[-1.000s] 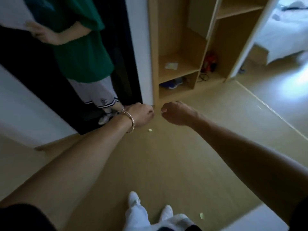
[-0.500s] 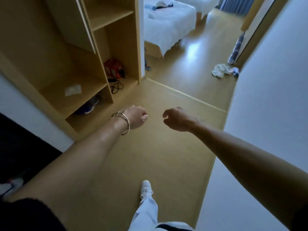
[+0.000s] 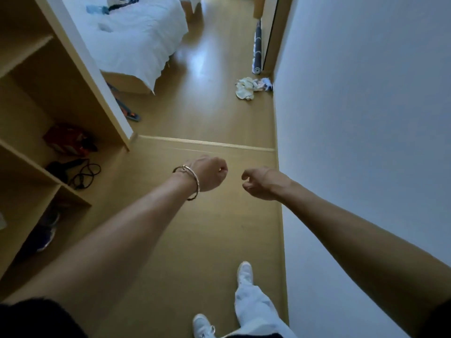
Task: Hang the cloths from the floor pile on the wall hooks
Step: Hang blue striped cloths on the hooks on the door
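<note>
The crumpled pile of cloths (image 3: 251, 87), soft white and pale patterned fabric, lay on the wooden floor (image 3: 210, 113) in the upper centre of the frame, at the foot of the white wall (image 3: 366, 118), its long side running left to right. Mid-frame, the left hand (image 3: 211, 173), with a thin metal bracelet (image 3: 195, 185) at the wrist, and the right hand (image 3: 262, 182) were both clenched on nothing.

On my left I see a wooden shelf unit (image 3: 44, 79). A red bag (image 3: 66, 139) and a black cable (image 3: 84, 174) lie inside, with a shoe (image 3: 46, 231) lower down. Beyond stands a white bed (image 3: 131, 37). A rolled mat (image 3: 257, 50) sits by the right wall (image 3: 366, 118).
</note>
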Demonstrator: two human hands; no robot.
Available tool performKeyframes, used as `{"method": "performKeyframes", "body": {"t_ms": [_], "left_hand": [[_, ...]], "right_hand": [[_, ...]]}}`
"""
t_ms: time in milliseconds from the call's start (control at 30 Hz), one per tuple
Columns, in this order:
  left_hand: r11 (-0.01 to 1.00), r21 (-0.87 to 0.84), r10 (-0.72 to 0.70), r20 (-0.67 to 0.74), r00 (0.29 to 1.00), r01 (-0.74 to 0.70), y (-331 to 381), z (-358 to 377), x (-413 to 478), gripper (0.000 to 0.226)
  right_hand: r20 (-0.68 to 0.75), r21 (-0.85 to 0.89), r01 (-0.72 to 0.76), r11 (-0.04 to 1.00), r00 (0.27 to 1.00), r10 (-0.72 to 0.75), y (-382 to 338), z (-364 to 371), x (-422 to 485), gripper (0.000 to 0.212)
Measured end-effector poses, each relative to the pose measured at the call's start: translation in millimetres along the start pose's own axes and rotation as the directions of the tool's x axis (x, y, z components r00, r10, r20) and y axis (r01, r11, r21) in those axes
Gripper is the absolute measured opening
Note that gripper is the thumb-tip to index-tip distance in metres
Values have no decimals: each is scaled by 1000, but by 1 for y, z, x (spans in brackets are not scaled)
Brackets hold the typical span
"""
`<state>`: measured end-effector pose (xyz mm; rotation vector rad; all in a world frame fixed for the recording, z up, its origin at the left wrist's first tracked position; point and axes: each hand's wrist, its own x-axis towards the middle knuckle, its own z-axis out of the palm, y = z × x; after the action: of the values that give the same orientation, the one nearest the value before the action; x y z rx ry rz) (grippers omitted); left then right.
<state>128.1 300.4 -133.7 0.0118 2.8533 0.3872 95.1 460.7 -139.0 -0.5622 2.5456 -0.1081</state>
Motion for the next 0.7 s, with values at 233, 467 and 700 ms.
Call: {"method": "performKeyframes", "body": {"t_ms": [233, 467, 700], "left_hand": [[999, 47, 3, 23, 1000, -4, 18, -19, 127, 27], [998, 26, -62, -27, 998, 63, 16, -62, 213, 25], [992, 73, -101, -76, 992, 107, -20, -83, 272, 27]], "right_hand": [[-30, 54, -12, 998, 999, 13, 67, -61, 104, 39], [-58, 80, 49, 996, 997, -44, 90, -131, 185, 33], [-26, 73, 106, 992, 994, -104, 79, -159, 256, 36]]}}
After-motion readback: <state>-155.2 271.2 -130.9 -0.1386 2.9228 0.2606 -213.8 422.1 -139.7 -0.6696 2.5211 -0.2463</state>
